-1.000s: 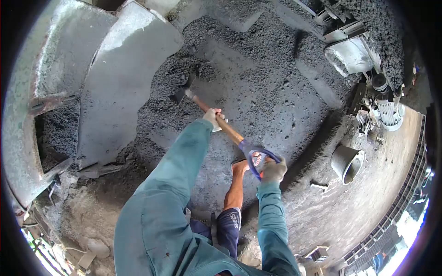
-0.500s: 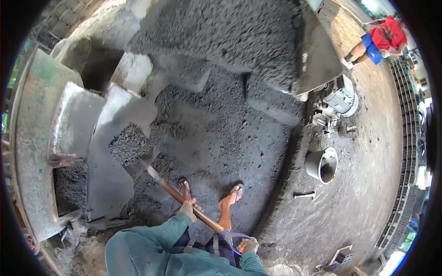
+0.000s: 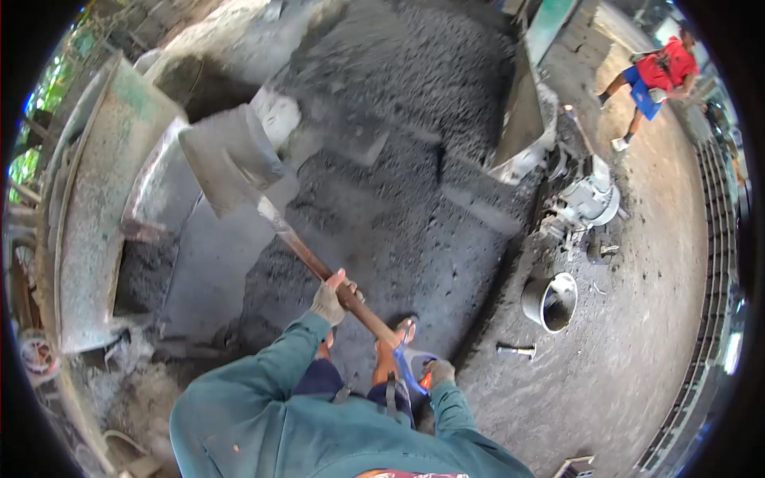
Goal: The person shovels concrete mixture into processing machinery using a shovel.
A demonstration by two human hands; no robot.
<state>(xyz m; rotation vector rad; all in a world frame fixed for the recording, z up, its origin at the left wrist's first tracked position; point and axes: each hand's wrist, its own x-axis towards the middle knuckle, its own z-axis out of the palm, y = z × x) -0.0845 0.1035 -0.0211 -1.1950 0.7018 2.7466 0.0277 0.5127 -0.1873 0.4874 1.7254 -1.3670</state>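
Observation:
I hold a shovel with a wooden shaft [image 3: 307, 253] and a blue D-grip. My left hand [image 3: 331, 299], in a grey glove, grips the shaft at mid-length. My right hand [image 3: 437, 371], also gloved, is closed on the blue grip near my body. The shovel's grey blade [image 3: 231, 159] is raised and tilted over the open metal hopper [image 3: 96, 223] at the left. A big heap of dark grey gravel mix [image 3: 414, 103] covers the floor ahead of me. My feet in sandals [image 3: 402, 327] stand at its edge.
A dark bucket [image 3: 549, 301] and a small metal piece [image 3: 516, 349] lie on the concrete floor at the right. A motor and machine parts [image 3: 586, 199] stand behind the bucket. A person in a red shirt [image 3: 657, 76] bends over at the far right.
The shovel dug into the heap, lifted a load of gravel, and now its blade is swung higher to the left over the hopper. My view has tilted up and back.

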